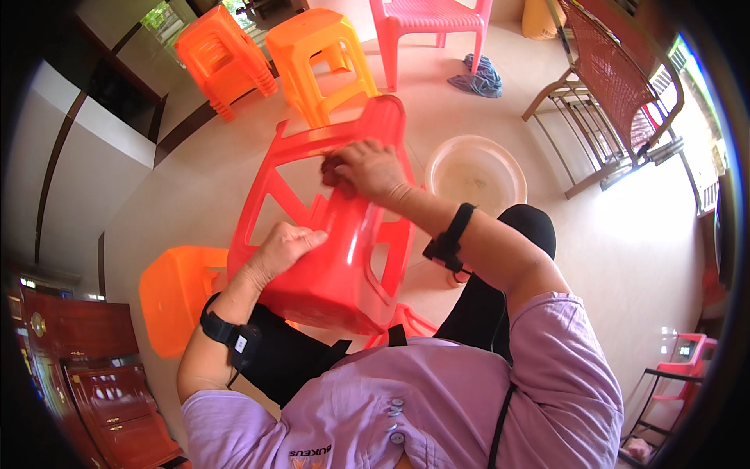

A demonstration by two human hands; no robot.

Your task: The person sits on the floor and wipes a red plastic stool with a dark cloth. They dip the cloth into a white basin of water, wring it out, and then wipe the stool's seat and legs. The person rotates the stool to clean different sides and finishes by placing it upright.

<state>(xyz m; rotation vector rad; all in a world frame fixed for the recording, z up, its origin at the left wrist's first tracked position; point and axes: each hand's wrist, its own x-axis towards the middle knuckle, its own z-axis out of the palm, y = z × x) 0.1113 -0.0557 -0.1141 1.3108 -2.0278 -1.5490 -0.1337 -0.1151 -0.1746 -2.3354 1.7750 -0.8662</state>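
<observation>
A red plastic stool [334, 287] lies tilted before me, its seat end close to my lap and its legs pointing away. My left hand [287, 246] grips the stool near one leg, thumb resting on the red surface. My right hand [372, 170] presses a dark red cloth [335, 170] against the upper part of a leg. Most of the cloth is hidden beneath the fingers, and that hand is slightly blurred. Just right of the stool stands a pale round basin [477, 176] that seems to hold some water.
Orange stacked stools [222, 58] and a yellow-orange stool [322, 58] stand ahead. Beyond the basin are a pink plastic chair [433, 23] and a blue-grey cloth [480, 79] on the floor. A reclining chair [609, 88] is at right; another orange stool [176, 299] lies left.
</observation>
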